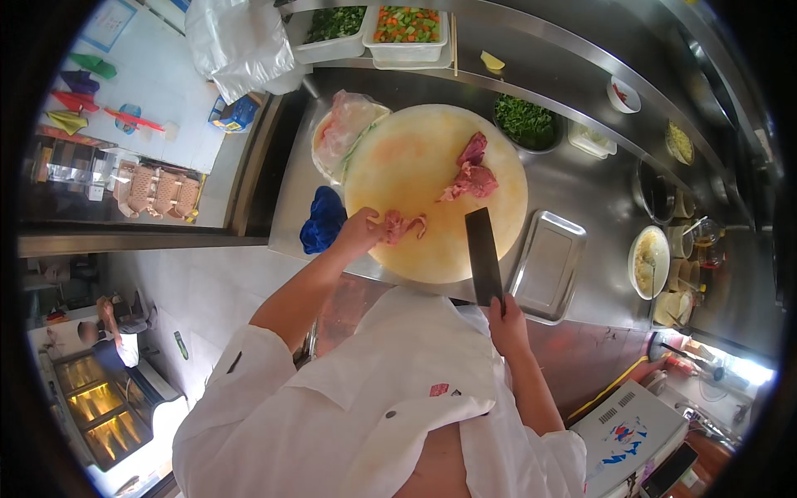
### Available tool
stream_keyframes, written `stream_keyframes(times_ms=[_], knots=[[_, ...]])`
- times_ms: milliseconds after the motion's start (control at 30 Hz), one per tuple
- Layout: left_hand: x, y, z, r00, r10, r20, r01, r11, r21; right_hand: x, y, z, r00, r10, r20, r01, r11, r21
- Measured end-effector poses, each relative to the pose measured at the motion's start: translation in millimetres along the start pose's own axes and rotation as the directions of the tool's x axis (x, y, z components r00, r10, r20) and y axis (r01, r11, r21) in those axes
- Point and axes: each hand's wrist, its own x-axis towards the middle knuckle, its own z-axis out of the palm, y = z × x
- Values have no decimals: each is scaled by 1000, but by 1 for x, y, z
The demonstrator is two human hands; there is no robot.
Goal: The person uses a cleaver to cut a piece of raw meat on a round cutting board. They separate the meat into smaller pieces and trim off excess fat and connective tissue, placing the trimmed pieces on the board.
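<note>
My left hand (363, 231) is at the left edge of a round cutting board (429, 249), its fingers on a small piece of raw meat (395, 228) with a thin strip trailing to the right. In my right hand (507, 320) is the handle of a cleaver (483, 255). Its broad dark blade points away from me over the board's front right edge. Farther back on the board lie a larger piece of raw meat (474, 180) and a darker red piece (474, 148), touching each other. A blue cloth (324, 221) sits just left of my left hand.
Right of the board is a metal tray (550, 264). Behind it stand a bowl of chopped greens (525, 121) and, at back left, a plastic-covered container (345, 134). A shelf holds a tub of diced vegetables (408, 28). A white bowl (649, 261) stands far right. Another person (118, 342) is at far left.
</note>
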Motion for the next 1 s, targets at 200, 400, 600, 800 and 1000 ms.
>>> stream_keyframes(times_ms=[200,400,600,800,1000], knots=[[35,33,15,988,62,144,-101,955,278,0,14,9,998,-63,-4,62,997,-45],[43,36,10,946,53,320,-93,989,112,2,12,2,998,-19,66,24,997,-75],[12,113,-16,906,33,421,238,784,-573,-1,3,-2,992,62,109,-63,998,11],[0,141,-36,915,88,393,179,785,-593,3,4,-5,992,44,121,-43,999,-14],[-6,142,-40,882,146,448,210,729,-652,9,9,-5,991,33,131,-30,999,-23]])
